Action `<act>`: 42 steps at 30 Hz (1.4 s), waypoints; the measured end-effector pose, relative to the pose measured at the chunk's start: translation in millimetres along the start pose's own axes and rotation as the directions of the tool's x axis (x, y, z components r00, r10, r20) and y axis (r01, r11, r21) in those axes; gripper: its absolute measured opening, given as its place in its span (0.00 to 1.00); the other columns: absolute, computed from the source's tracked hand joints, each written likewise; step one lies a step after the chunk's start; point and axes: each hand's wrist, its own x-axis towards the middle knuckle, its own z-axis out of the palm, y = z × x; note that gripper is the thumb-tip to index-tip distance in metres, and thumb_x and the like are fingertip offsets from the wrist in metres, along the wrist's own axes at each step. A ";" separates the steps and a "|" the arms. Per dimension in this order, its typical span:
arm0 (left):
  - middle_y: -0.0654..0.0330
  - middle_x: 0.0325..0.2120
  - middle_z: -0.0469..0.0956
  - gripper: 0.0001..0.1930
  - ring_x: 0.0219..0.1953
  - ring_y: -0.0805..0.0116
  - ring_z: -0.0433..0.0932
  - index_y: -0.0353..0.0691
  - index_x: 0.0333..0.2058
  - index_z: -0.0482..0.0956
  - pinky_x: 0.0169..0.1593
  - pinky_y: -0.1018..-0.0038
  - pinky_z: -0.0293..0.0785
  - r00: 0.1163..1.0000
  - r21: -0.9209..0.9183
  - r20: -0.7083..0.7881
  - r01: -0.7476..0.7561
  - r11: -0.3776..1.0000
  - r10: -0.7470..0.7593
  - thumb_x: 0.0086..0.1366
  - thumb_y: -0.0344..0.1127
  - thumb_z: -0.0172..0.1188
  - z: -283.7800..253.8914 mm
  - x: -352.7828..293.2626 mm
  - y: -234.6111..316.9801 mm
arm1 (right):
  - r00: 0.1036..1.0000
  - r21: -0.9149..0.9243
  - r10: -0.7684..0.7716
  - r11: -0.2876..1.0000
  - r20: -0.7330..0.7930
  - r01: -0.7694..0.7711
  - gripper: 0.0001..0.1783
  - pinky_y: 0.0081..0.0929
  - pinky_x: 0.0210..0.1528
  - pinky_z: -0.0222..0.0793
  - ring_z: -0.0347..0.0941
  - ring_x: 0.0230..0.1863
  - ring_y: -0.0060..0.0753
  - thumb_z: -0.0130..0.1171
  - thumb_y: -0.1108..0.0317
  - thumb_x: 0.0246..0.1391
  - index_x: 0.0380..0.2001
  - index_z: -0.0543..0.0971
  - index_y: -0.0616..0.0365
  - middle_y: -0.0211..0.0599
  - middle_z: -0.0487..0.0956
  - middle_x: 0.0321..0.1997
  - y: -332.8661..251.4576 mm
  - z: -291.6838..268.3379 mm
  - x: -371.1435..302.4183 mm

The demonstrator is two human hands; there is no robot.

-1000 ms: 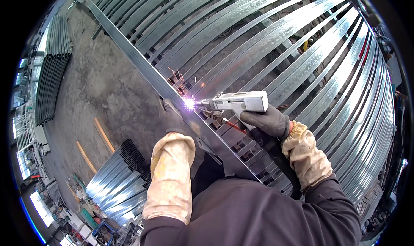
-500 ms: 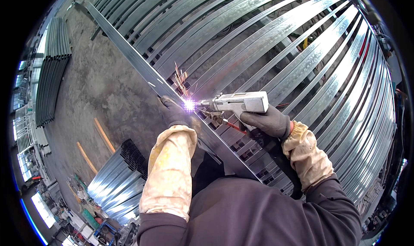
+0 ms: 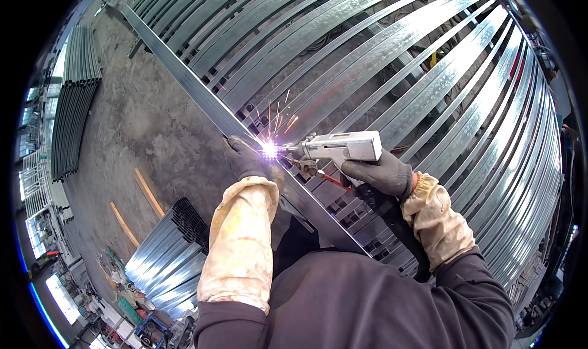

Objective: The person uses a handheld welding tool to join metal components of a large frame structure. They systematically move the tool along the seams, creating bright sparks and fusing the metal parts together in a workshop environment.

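My right hand (image 3: 386,174), in a dark grey glove, is closed round the grip of a white handheld welding gun (image 3: 346,146). A black cable hangs from the gun's grip. At the nozzle a bright violet-white arc (image 3: 269,149) burns on the long galvanized steel beam (image 3: 196,95), with orange sparks flying up from it. My gloved left hand (image 3: 245,159) is closed on the beam's outer edge, just left of the arc; glare and the glove partly hide its fingers. Pale leather sleeve guards cover both forearms.
Rows of galvanized steel tubes (image 3: 367,55) run from the beam toward the far right, with gaps between them. Bundled tubes (image 3: 76,104) stand at the left and another stack (image 3: 168,257) lies at lower left. Two wooden strips (image 3: 149,193) lie on the concrete floor (image 3: 135,116).
The sparks now spread upward and to the right instead of upward to the left. Both hands and the welding gun stay almost where they were.
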 end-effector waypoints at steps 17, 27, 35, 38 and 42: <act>0.37 0.59 0.69 0.31 0.62 0.44 0.69 0.27 0.62 0.65 0.64 0.62 0.65 0.999 0.004 0.034 0.028 1.000 -0.028 0.74 0.50 0.42 -4.5 -2.8 9.2 | 1.000 -0.044 -0.005 0.999 -0.007 0.005 0.20 0.20 0.33 0.72 0.73 0.31 0.16 0.60 0.59 0.63 0.52 0.76 0.62 0.28 0.78 0.31 -0.4 -0.1 -5.0; 0.38 0.60 0.69 0.29 0.62 0.44 0.69 0.27 0.62 0.64 0.64 0.62 0.65 0.999 0.008 0.023 0.026 1.000 -0.026 0.75 0.48 0.41 -1.1 -2.1 5.4 | 0.995 -0.009 0.098 0.995 -0.020 -0.098 0.21 0.19 0.29 0.73 0.74 0.28 0.16 0.59 0.60 0.63 0.54 0.75 0.62 0.28 0.79 0.31 -10.2 3.1 -11.9; 0.36 0.58 0.70 0.27 0.60 0.42 0.70 0.26 0.60 0.66 0.62 0.60 0.66 1.000 0.001 -0.003 -0.025 1.000 0.025 0.75 0.44 0.41 1.1 0.9 -1.4 | 0.999 -0.033 0.046 0.998 -0.001 -0.046 0.20 0.19 0.29 0.73 0.74 0.27 0.16 0.59 0.58 0.64 0.52 0.76 0.62 0.28 0.78 0.28 -5.9 1.7 -12.9; 0.36 0.57 0.71 0.27 0.60 0.42 0.70 0.25 0.60 0.67 0.62 0.60 0.67 1.000 0.002 -0.007 -0.026 1.000 0.026 0.75 0.45 0.41 0.0 -0.5 0.8 | 0.998 -0.044 0.064 0.997 -0.005 -0.065 0.20 0.19 0.28 0.73 0.75 0.27 0.16 0.58 0.57 0.64 0.50 0.76 0.62 0.28 0.78 0.28 -11.4 2.4 -14.7; 0.36 0.57 0.71 0.27 0.59 0.41 0.71 0.25 0.60 0.67 0.62 0.60 0.67 1.000 -0.014 -0.013 -0.019 1.000 0.019 0.75 0.45 0.41 1.2 1.7 -1.5 | 0.996 -0.041 0.092 0.995 -0.003 -0.092 0.20 0.18 0.28 0.73 0.75 0.27 0.16 0.58 0.56 0.64 0.49 0.76 0.61 0.29 0.79 0.29 -5.8 0.4 -16.0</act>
